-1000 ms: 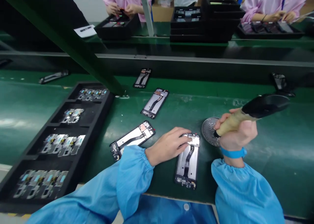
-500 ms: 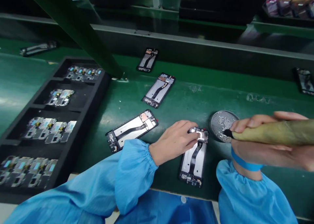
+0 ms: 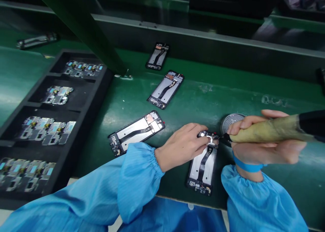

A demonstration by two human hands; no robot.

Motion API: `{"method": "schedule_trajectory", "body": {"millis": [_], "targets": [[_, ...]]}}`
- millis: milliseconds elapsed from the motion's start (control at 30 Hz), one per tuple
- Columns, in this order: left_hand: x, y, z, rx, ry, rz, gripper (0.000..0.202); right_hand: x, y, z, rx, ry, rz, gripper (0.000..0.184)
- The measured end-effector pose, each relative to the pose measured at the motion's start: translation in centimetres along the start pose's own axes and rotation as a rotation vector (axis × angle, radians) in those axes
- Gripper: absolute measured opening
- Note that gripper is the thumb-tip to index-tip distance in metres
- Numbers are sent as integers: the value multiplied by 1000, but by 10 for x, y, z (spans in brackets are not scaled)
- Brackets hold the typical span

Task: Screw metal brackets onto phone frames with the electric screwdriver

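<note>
My left hand [image 3: 185, 142] holds the top end of an opened phone [image 3: 202, 169], with fingers at its upper edge and on the metal part there. The phone lies on the bench, its silvery inside and black ribbon cable facing up. My right hand [image 3: 256, 140] is closed round an electric screwdriver [image 3: 269, 130] with a yellowish wrapped body. Its dark tip points left at the phone's upper right corner; whether it touches is too small to tell. Behind that hand is a round dish of screws [image 3: 230, 121], partly hidden.
Other opened phones lie to the left, one [image 3: 137, 132] beside my left sleeve, one [image 3: 166, 89] beyond it and one [image 3: 157, 56] farther back. A black tray [image 3: 92, 113] holds several circuit boards at left. A green post [image 3: 83, 32] slants down behind it.
My right hand has brought the screwdriver left, from over the screw dish to the phone's upper corner. My left hand keeps its hold on the phone. The view has shifted slightly.
</note>
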State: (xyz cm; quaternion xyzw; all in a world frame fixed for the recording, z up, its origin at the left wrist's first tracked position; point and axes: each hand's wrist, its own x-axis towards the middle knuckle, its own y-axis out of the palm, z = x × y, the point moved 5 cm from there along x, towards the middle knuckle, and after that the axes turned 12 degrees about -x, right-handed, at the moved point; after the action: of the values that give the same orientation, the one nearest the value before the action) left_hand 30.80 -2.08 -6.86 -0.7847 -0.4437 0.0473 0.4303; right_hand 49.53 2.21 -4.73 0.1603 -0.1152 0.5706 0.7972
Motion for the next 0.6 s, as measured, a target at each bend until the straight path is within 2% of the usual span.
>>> {"method": "schedule_trajectory", "body": {"millis": [100,300,467,600], "targets": [[0,0,0,-1,3,-2,19,-1,3,7,-54,-149,5,46],[0,1,1,2,-7,11,20,0,12,9,10,-24,69,44],[0,2,1,3,-1,13,20,-4,18,8,-20,-55,71,50],[0,1,1,13,2,14,20,1,9,13,-60,-113,42,44]]}}
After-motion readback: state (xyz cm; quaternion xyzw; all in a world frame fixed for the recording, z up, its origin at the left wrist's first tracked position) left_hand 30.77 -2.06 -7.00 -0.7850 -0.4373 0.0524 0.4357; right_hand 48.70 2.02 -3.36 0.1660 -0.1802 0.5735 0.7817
